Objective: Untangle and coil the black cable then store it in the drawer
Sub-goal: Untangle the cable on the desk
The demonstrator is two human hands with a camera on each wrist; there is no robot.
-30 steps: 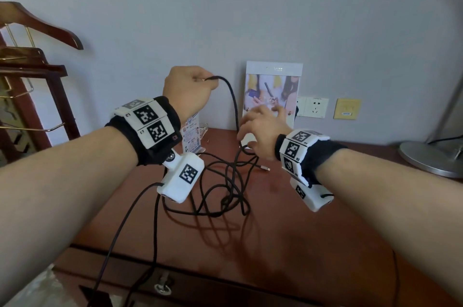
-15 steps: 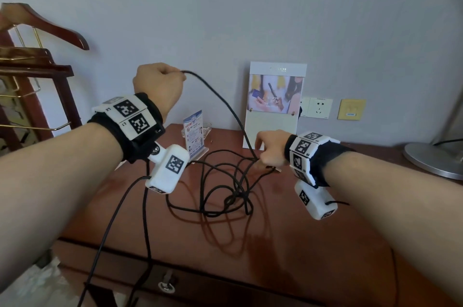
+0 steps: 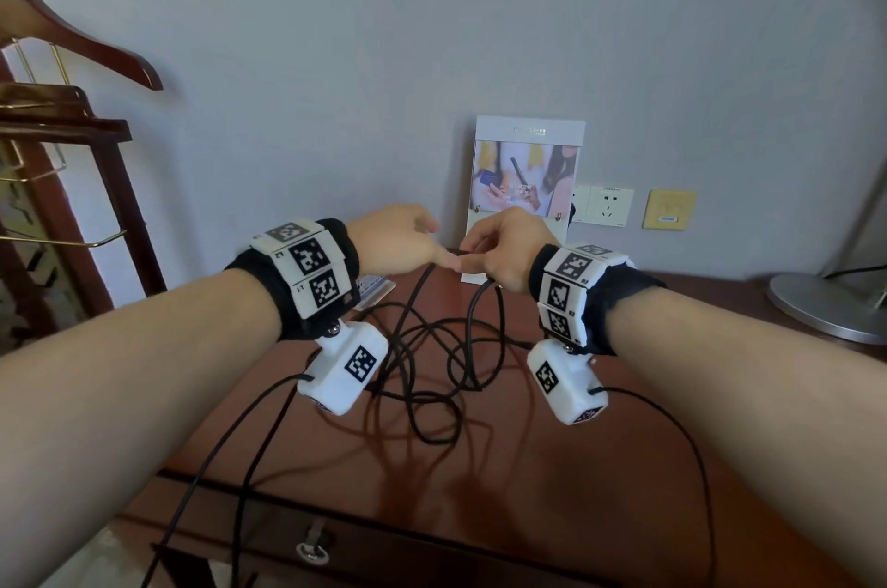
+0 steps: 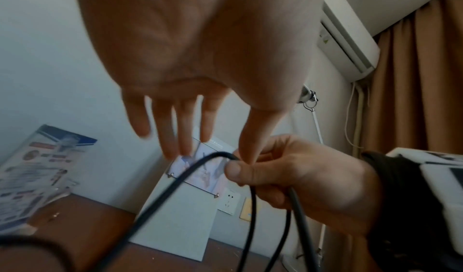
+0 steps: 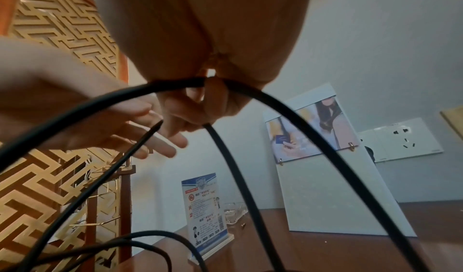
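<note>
Reddish wooden desk (image 3: 552,482) against grey wall. Black cable (image 3: 432,376) lies in loose tangle on desktop btwn the wrists, w/ strands rising to right hand (image 3: 504,246), which pinches a loop in curled fingers above desk. Left hand (image 3: 393,242), fingers straight and spread, grips nothing; thumb tip touches right hand. Drawer (image 3: 312,549) at front edge, closed. Photo board (image 3: 523,174) leans on wall behind.

Both arms reach forward, hands close together. The left hand (image 3: 396,239) has straight, spread fingers (image 4: 170,133). The right hand (image 3: 506,246) has curled fingers pinching the cable (image 4: 160,197).
</note>
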